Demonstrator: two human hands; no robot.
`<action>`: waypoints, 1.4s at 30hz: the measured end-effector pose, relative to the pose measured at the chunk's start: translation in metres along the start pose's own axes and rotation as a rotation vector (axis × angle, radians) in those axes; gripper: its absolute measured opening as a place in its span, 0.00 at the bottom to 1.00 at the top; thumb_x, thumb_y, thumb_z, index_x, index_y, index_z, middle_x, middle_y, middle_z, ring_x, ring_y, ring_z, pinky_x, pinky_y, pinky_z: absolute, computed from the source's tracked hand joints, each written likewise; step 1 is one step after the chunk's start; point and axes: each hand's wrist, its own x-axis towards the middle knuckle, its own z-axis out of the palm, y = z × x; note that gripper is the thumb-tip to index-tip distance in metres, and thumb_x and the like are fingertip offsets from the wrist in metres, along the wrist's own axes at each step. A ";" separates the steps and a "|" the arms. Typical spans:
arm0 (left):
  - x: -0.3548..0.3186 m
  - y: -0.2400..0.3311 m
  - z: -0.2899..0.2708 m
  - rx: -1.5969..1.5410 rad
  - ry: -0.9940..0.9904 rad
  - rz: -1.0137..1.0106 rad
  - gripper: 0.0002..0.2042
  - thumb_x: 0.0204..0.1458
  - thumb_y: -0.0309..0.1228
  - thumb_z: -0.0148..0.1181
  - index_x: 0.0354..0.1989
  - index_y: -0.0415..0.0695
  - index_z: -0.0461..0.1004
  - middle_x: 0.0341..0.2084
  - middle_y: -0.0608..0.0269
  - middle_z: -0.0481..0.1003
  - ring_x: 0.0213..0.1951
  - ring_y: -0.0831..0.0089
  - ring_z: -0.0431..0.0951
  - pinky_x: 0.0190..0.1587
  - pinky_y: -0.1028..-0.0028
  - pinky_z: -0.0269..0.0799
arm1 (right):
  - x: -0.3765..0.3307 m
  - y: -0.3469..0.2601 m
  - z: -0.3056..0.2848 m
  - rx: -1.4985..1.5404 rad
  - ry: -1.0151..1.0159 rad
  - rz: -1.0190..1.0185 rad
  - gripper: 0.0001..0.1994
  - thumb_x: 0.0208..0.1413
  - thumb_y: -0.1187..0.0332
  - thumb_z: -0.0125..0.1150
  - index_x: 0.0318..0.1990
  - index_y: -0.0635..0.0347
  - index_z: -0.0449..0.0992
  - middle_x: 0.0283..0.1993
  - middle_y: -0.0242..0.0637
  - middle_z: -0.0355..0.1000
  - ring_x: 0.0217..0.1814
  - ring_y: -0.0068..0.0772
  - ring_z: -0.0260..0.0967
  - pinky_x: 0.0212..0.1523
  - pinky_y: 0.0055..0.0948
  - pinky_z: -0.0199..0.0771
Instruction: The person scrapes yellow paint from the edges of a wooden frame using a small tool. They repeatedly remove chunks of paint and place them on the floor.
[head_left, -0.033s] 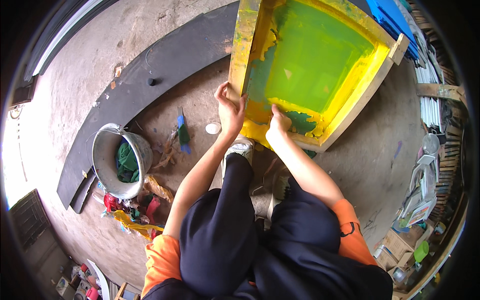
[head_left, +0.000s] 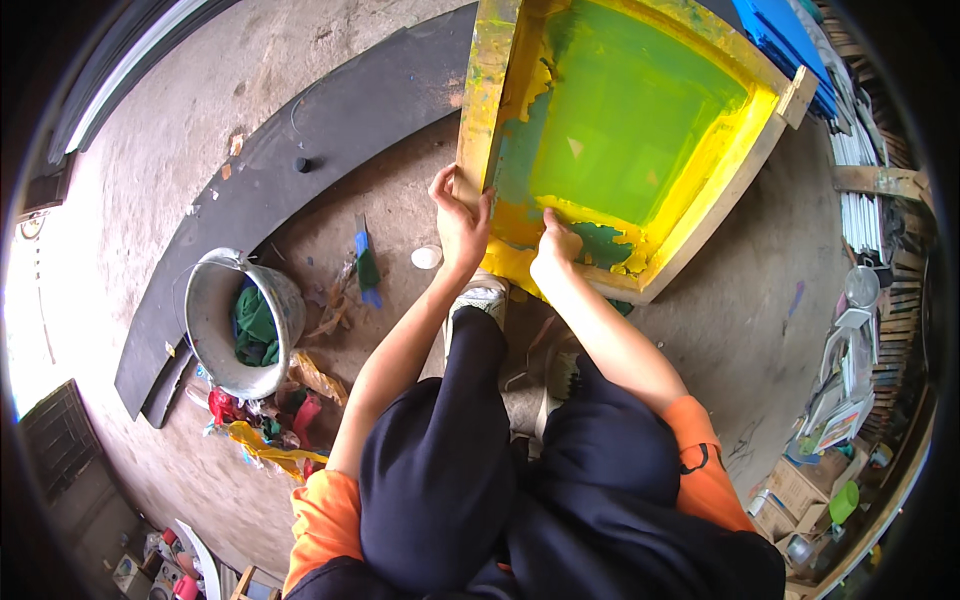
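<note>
Dark trousers [head_left: 440, 440] are filling the space just short of both grips, and a pale shoe [head_left: 483, 292] is resting below the left grip [head_left: 463, 222]. That grip is clasping the left rail of a wooden frame [head_left: 487, 90], its fingers curling over the outer edge near the lower corner and its thumb lying toward the inside. The right grip [head_left: 559, 246] is pressing at the frame's lower end, thumb uppermost on a yellow layer [head_left: 690, 195] with ragged edges; its other fingers are hiding, so one cannot tell what they are closing on. The frame is tilting up and away beyond both grips, with a green panel [head_left: 632, 115] spanning its middle. Holding it well is probably calling for a firm left clasp on bare wood, while the right thumb is staying flat and light, sparing the panel any sharp push.

Left of the left grip, a white lid [head_left: 426, 257] is lying on the floor [head_left: 710, 350]; farther left, a bucket [head_left: 291, 315] is holding green cloth [head_left: 256, 325], with scraps [head_left: 290, 420] heaping beside it. A black board [head_left: 340, 125] is curving beyond them, and blue sheets [head_left: 790, 50] are leaning past the frame's far right.
</note>
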 end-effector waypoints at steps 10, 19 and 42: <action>0.009 0.000 0.001 0.028 0.036 0.055 0.31 0.48 0.24 0.59 0.56 0.41 0.46 0.47 0.39 0.63 0.48 0.50 0.69 0.49 0.63 0.65 | -0.002 -0.002 0.010 -0.141 -0.143 -0.319 0.11 0.55 0.69 0.55 0.39 0.70 0.72 0.41 0.40 0.73 0.42 0.30 0.68 0.46 0.27 0.64; 0.011 0.000 0.001 -0.019 0.008 0.002 0.31 0.47 0.24 0.60 0.56 0.41 0.46 0.47 0.40 0.64 0.49 0.49 0.69 0.50 0.62 0.65 | 0.009 0.008 -0.013 0.129 -0.216 -0.135 0.09 0.57 0.72 0.52 0.43 0.64 0.72 0.41 0.34 0.71 0.40 0.23 0.66 0.43 0.23 0.65; 0.011 -0.007 -0.003 -0.001 0.024 0.030 0.31 0.48 0.23 0.59 0.56 0.41 0.46 0.48 0.39 0.63 0.50 0.52 0.68 0.51 0.63 0.63 | -0.037 -0.022 0.012 0.086 -0.431 -0.446 0.13 0.54 0.64 0.56 0.39 0.68 0.72 0.40 0.45 0.71 0.44 0.34 0.67 0.48 0.31 0.64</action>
